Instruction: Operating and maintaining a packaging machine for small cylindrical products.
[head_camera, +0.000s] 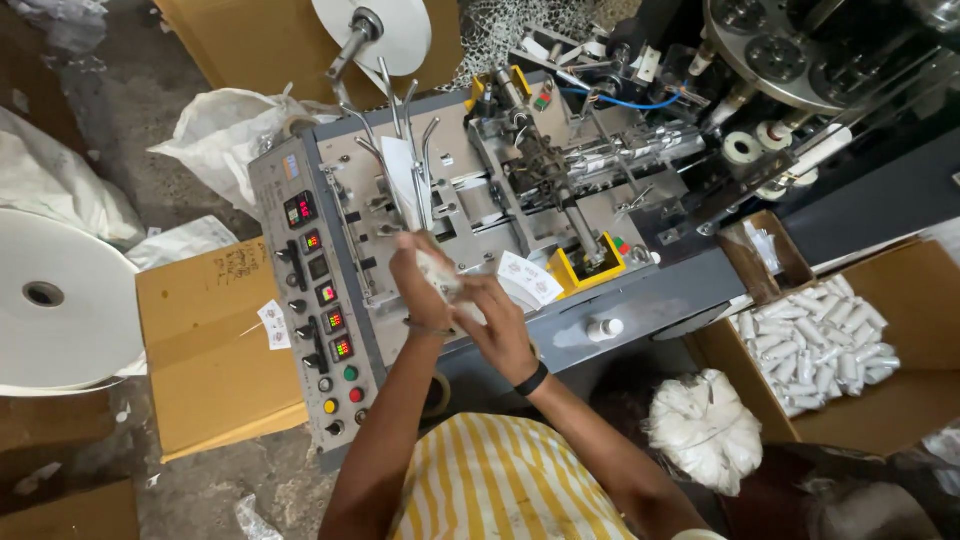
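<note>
Paper blanks (528, 280): thin, light, floppy stack, I'd pinch by the edges. My right hand (505, 325) and left hand (420, 280) are both closed on it.

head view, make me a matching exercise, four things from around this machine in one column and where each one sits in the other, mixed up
Things:
1. big white paper roll
2. cardboard box of small white rolled pieces
3. control panel with lit red displays and buttons
4. stack of fan-shaped paper blanks

Places:
A. far right of the view, beside the machine
B. on the machine's left end, by the person's left hand
C. far left of the view, over the floor
D. just past the right hand, near a yellow guide

Pairs: 1-C, 2-A, 3-B, 4-D
</note>
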